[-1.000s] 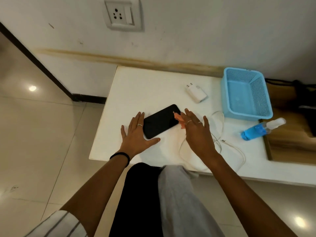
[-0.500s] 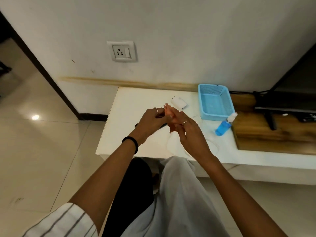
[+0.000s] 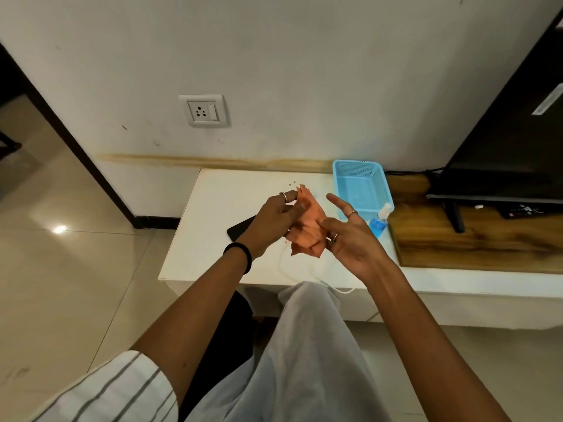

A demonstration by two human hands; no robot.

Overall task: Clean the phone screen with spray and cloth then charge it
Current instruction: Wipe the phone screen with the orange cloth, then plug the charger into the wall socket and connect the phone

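Note:
An orange cloth [image 3: 306,229] hangs crumpled above the white table [image 3: 213,205], held between both hands. My left hand [image 3: 274,220] pinches its upper edge. My right hand [image 3: 350,236] grips its lower right side with the inner fingers, while the index finger sticks out. The black phone [image 3: 240,228] lies flat on the table behind my left hand, with only its left end showing. A blue spray bottle [image 3: 379,222] stands to the right, by the basket. The white charging cable [image 3: 286,266] loops on the table below the cloth. The adapter is hidden behind the cloth.
A light blue plastic basket [image 3: 361,184] sits at the table's back right. A wall socket [image 3: 203,110] is on the wall above the table. To the right are a wooden top [image 3: 472,242] and a dark TV [image 3: 502,147]. My knees are under the table's front edge.
Both hands left the table and the phone and lifted the orange cloth. The cloth is now spread wider between them. The camera tilted up, so the wall socket sits lower in view.

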